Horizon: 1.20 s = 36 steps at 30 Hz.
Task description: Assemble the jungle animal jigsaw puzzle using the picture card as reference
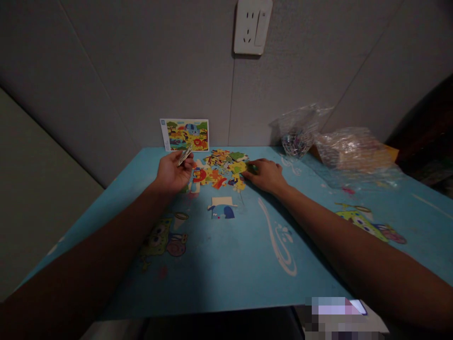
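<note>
My left hand is closed around a small stack of puzzle pieces, held just above the table, left of the pile. A heap of colourful jigsaw pieces lies at the table's far middle. My right hand rests at the heap's right edge, its fingertips curled down at a yellow-green piece; whether it grips that piece is hard to make out. Nearer to me lie joined pieces with a blue elephant face, apart from the heap. Behind my left hand, a picture card with an animal scene leans on the wall.
The blue table has printed cartoon figures on it. Clear plastic bags lie at the back right, one with small items inside. A wall socket is above. Below the front edge, a blurred screen shows at lower right.
</note>
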Available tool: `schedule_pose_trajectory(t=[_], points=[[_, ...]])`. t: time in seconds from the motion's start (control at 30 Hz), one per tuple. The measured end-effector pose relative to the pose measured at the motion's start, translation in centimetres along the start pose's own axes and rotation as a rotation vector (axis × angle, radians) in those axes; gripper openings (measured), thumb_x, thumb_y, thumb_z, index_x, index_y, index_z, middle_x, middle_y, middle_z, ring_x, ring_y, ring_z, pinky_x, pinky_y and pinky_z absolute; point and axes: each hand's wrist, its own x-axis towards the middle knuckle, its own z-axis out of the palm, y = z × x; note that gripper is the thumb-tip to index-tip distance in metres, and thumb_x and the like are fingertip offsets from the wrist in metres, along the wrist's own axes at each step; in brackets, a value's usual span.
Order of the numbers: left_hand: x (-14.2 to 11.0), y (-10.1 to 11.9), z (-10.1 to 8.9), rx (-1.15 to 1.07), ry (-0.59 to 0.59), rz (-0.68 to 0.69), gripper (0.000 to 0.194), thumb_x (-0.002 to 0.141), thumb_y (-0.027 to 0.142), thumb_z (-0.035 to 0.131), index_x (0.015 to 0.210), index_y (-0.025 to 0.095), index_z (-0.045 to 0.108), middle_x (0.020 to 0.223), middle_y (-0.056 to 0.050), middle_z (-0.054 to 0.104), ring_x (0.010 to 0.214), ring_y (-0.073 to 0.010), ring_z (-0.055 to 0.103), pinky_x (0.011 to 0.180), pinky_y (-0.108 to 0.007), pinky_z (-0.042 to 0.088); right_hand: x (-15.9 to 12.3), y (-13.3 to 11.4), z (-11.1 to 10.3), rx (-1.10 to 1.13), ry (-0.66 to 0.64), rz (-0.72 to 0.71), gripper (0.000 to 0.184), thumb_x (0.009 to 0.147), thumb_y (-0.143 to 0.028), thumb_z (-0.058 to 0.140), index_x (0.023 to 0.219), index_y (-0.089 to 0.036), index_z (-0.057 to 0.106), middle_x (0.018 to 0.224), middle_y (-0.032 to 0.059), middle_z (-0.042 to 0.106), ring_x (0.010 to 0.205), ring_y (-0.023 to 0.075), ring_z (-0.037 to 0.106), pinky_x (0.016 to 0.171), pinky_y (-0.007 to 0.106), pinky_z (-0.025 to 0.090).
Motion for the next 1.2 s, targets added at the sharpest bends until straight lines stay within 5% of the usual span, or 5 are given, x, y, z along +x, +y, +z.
schedule_pose_trajectory(t=[0.23, 0.47, 0.7, 0.87, 1.2], points=[[0.8, -0.7, -0.2, 0.134, 0.059, 0.066, 0.018, 0.091, 0.006, 0.045, 0.097, 0.007, 0.062, 0.07, -0.006, 0.064, 0.052, -0.0074, 0.059, 0.044, -0.011, 0.048, 0.2, 0.4, 0.4, -0.009, 0.012, -0.002, 0.051, 0.087, -0.043, 0.061, 0.133, -0.02, 0.063, 0.124, 0.016, 0.069, 0.116, 0.0387, 0.059, 0.094, 0.054, 0.044], [0.9, -1.9, -0.4, 0.249, -0.004, 0.154, 0.033, 0.09, 0.001, 0.046, 0.119, 0.017, 0.048, 0.104, -0.012, 0.069, 0.083, -0.0203, 0.075, 0.068, -0.031, 0.062, 0.2, 0.2, -0.1, 0.032, 0.111, -0.011, 0.055, 0.084, -0.039, 0.066, 0.133, -0.015, 0.062, 0.118, 0.017, 0.071, 0.112, 0.0369, 0.06, 0.094, 0.05, 0.044], [-1.1, -4.0, 0.6, 0.347, -0.279, 0.0, 0.02, 0.094, 0.012, 0.051, 0.113, 0.016, 0.057, 0.113, -0.017, 0.068, 0.096, -0.0275, 0.072, 0.082, -0.049, 0.061, -1.7, -2.6, -1.2, 0.348, 0.23, -0.469, 0.065, 0.084, -0.05, 0.068, 0.139, -0.02, 0.053, 0.127, 0.0146, 0.063, 0.116, 0.0319, 0.054, 0.099, 0.047, 0.043], [-2.3, -5.4, 0.8, 0.397, -0.525, -0.072, 0.038, 0.086, 0.011, 0.062, 0.123, 0.015, 0.059, 0.108, -0.015, 0.069, 0.096, -0.0256, 0.071, 0.078, -0.039, 0.061, -2.4, -3.7, -0.8, 0.409, 0.166, -0.611, 0.068, 0.084, -0.057, 0.067, 0.14, -0.023, 0.052, 0.129, 0.0132, 0.06, 0.12, 0.03, 0.053, 0.102, 0.046, 0.043], [-2.6, -5.4, 1.0, 0.4, -0.405, -0.092, 0.064, 0.08, 0.001, 0.057, 0.14, 0.016, 0.043, 0.099, -0.01, 0.068, 0.076, -0.0191, 0.071, 0.077, -0.041, 0.06, -2.0, -3.3, -0.2, 0.354, 0.113, -0.734, 0.056, 0.093, -0.051, 0.058, 0.139, -0.019, 0.057, 0.144, 0.0138, 0.055, 0.132, 0.0282, 0.051, 0.11, 0.049, 0.039]])
